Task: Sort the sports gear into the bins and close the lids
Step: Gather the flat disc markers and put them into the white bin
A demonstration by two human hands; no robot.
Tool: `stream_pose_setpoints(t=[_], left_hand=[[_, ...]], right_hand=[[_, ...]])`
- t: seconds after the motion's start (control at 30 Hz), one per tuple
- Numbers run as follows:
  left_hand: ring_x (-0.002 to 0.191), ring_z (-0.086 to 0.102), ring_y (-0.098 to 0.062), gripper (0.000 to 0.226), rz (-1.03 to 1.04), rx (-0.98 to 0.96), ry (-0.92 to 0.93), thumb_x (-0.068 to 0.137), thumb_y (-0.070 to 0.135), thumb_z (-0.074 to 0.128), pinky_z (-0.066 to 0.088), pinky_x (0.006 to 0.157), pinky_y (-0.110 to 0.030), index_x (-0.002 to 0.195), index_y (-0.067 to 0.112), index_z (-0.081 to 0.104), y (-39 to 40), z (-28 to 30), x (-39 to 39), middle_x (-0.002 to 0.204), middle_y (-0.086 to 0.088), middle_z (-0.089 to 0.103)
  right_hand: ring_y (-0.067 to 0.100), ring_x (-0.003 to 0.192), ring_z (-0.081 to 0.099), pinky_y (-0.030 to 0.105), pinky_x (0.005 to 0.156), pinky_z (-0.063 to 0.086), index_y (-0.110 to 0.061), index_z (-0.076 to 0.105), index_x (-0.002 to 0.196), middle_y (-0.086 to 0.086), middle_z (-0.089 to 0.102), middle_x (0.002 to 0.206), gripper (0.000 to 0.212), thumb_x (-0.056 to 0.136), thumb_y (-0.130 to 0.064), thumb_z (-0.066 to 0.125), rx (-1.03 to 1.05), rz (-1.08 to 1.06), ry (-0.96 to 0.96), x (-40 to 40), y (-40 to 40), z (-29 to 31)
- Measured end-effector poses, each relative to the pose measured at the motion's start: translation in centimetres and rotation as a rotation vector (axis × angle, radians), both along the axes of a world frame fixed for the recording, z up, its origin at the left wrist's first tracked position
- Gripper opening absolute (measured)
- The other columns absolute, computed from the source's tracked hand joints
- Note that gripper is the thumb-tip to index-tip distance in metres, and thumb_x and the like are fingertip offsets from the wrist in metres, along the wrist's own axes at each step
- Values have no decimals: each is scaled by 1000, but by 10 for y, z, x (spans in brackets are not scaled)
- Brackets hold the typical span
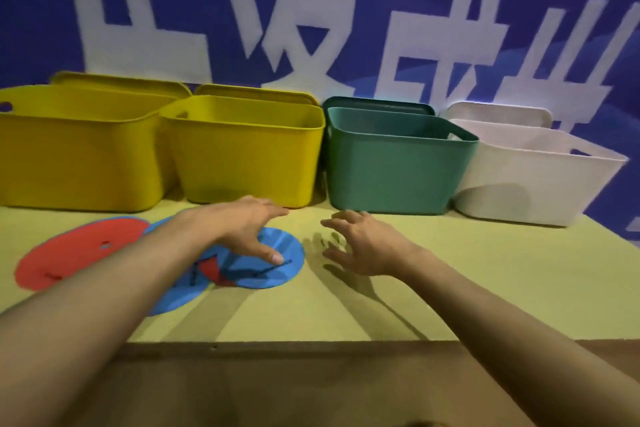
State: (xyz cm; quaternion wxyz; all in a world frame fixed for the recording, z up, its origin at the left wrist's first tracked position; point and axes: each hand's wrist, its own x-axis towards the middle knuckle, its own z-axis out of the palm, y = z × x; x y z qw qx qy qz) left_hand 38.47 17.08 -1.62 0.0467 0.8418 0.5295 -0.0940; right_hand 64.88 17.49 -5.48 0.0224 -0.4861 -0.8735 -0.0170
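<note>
My left grip [251, 229] is spread flat, thumb touching the blue disc [277, 263] on the tabletop [450, 288]. My right grip [360, 246] hovers spread just beside it, holding nothing. A red disc [76, 250] lies further left. Behind stand two yellow bins [79, 156], [242, 156], a green bin [394, 173] and a white bin [526, 184], all uncovered, lids propped behind.
</note>
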Motion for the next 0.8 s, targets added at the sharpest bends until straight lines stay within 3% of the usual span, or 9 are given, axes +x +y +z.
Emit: stream_pose_setpoints(t=[0.13,0.27,0.33,0.43,0.5,0.57,0.63,0.7,0.8], left_hand=[[150,27,-25,121,145,-22,6,67,88,59,29,121,-42,162,27,17,-21,-8,-82,166,1,22],[154,21,-28,120,228,-46,19,70,86,64,26,123,-45,163,31,12,-38,-23,-126,170,0,11],[154,19,-31,118,260,-61,20,72,85,64,26,122,-49,163,36,8,-41,-28,-134,171,-1,2],[155,16,-33,112,291,-79,-15,77,81,64,25,122,-48,163,38,5,-41,-35,-139,172,-2,-2],[155,19,-29,105,279,-79,-27,85,74,62,25,122,-43,163,33,7,-39,-39,-137,171,-4,5],[153,25,-26,97,255,-63,-29,91,67,61,27,121,-40,164,28,10,-35,-42,-136,169,-6,18],[150,31,-27,91,247,-51,-38,94,63,60,29,120,-40,163,28,14,-33,-44,-135,166,-6,27],[146,37,-27,81,242,-49,-43,97,59,59,33,117,-40,162,30,20,-33,-45,-136,162,-5,34],[144,40,-25,67,212,-43,-26,99,56,56,34,116,-42,158,31,33,-33,-46,-138,159,-4,39]], right_hand=[[33,145,35,51,112,43,-37,21,160,2,22,167,90,86,-80,51,-96,91,19,-83,-4,-6],[40,156,5,59,122,24,-45,-14,158,-3,-12,172,124,66,-99,48,-283,25,-106,-138,-5,-17],[40,156,6,58,123,21,-42,-22,156,0,-13,172,129,63,-102,44,-294,-15,-118,-148,-4,-26],[39,154,15,56,121,26,-34,-19,159,5,1,172,131,64,-103,38,-247,-48,-109,-151,-3,-28],[38,150,29,54,117,35,-30,-8,162,5,10,172,122,71,-99,35,-169,-17,-125,-152,-6,-27],[35,132,53,49,104,49,-24,21,160,7,32,164,96,86,-84,37,-3,73,-158,-156,-12,-28],[32,98,67,44,79,57,-19,51,132,7,63,132,53,97,-58,42,157,163,-171,-161,-18,-28],[32,84,65,40,66,52,-18,55,114,7,69,107,28,99,-39,43,207,173,-192,-162,-21,-29],[31,90,67,38,66,47,-18,60,116,7,69,106,22,102,-27,46,200,73,-297,-153,-16,-29]])
